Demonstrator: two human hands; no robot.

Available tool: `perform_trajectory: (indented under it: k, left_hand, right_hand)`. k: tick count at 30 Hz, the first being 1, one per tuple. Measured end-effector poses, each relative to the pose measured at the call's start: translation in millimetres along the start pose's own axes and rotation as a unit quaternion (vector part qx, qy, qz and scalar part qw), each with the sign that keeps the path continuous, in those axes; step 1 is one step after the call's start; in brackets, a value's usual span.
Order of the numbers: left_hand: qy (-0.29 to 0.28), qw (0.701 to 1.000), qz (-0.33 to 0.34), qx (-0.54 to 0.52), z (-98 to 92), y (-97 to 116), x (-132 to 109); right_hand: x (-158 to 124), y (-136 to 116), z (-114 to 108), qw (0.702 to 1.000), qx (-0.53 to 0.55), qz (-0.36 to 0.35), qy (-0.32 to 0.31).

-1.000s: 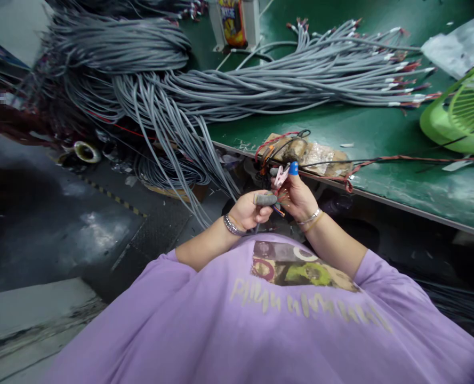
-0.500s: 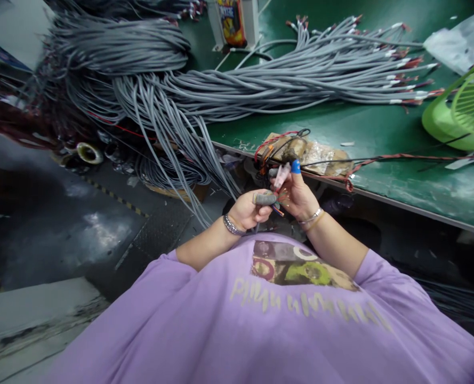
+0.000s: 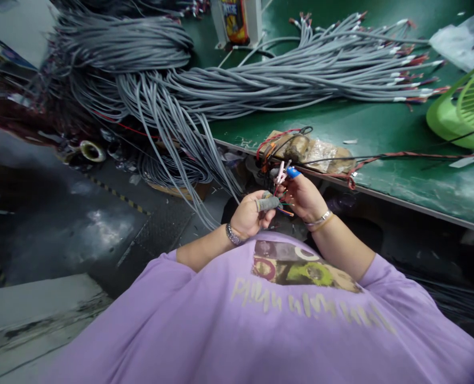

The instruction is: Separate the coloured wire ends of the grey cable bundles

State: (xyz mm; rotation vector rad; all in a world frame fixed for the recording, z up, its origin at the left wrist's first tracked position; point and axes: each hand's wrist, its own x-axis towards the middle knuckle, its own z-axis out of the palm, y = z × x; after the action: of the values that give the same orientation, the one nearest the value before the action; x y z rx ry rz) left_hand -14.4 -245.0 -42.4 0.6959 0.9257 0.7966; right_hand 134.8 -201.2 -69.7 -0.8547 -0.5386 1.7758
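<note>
My left hand (image 3: 248, 216) is closed, with a grey cover (image 3: 267, 204) on its thumb. Thin coloured wires (image 3: 286, 212) stick out from its fingertips and fan toward my other hand; the cable behind them is mostly hidden. Beside it, my right hand (image 3: 306, 197) wears a blue cover (image 3: 293, 172) on the thumb. Its fingers are closed around a small pale pink piece (image 3: 280, 175), whose exact kind I cannot make out. Both hands are close together in front of the table edge, their fingertips nearly touching around the wires.
Long grey cables (image 3: 260, 90) with stripped ends lie across the green table (image 3: 404, 176), some hanging over its edge. A taped cardboard piece (image 3: 324, 156) with black and red leads lies near the edge. A green fan (image 3: 460, 114) stands at right. Coiled cable (image 3: 176, 170) sits below.
My right hand has shifted slightly right and down, its thumb now tilted more sideways. The pale pink piece has turned and looks narrower. The left hand still grips the wires, slightly further right.
</note>
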Motion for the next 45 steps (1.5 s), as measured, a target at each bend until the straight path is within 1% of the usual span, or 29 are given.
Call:
perform_trajectory:
  k: [4,7,10,15,18,25,28,33,37,42,45]
  left_hand:
    - [0.015,1.000,0.005,-0.020,2.2,1,5]
    - [0.018,0.999,0.004,-0.030,2.9,3,8]
    - [0.016,0.999,0.003,-0.036,2.7,3,11]
    - [0.014,0.999,-0.002,-0.032,2.7,1,15]
    - [0.015,1.000,-0.005,-0.026,3.3,0,16]
    - [0.020,1.000,0.000,-0.017,2.4,1,11]
    - [0.018,1.000,0.002,-0.011,1.6,0,5]
    - [0.026,1.000,0.015,0.002,2.6,-1,-2]
    - [0.036,0.998,0.040,-0.017,4.4,0,1]
    - [0.050,0.996,0.054,-0.041,3.2,-2,8]
    - [0.054,0.996,0.045,-0.046,0.2,-4,11]
  right_hand:
    - [5,2,1,1.000,-0.001,-0.007,0.021]
    - [9,2,3,1.000,0.002,0.010,0.021]
    - [11,2,5,0.999,0.032,0.024,0.026]
    - [14,2,10,0.998,0.056,0.005,0.042]
    - [14,3,11,0.998,0.058,-0.007,0.036]
    - [13,7,5,0.999,0.050,0.001,0.007]
    - [11,3,2,0.999,0.030,0.005,-0.008]
    - [6,-3,-2,0.999,0.027,0.023,-0.012]
    - [6,-1,-5,1.000,0.027,-0.005,-0.005]
    - [7,6,-4,0.998,0.001,-0.056,0.030]
    - [9,6,-1,0.999,0.004,-0.030,0.024]
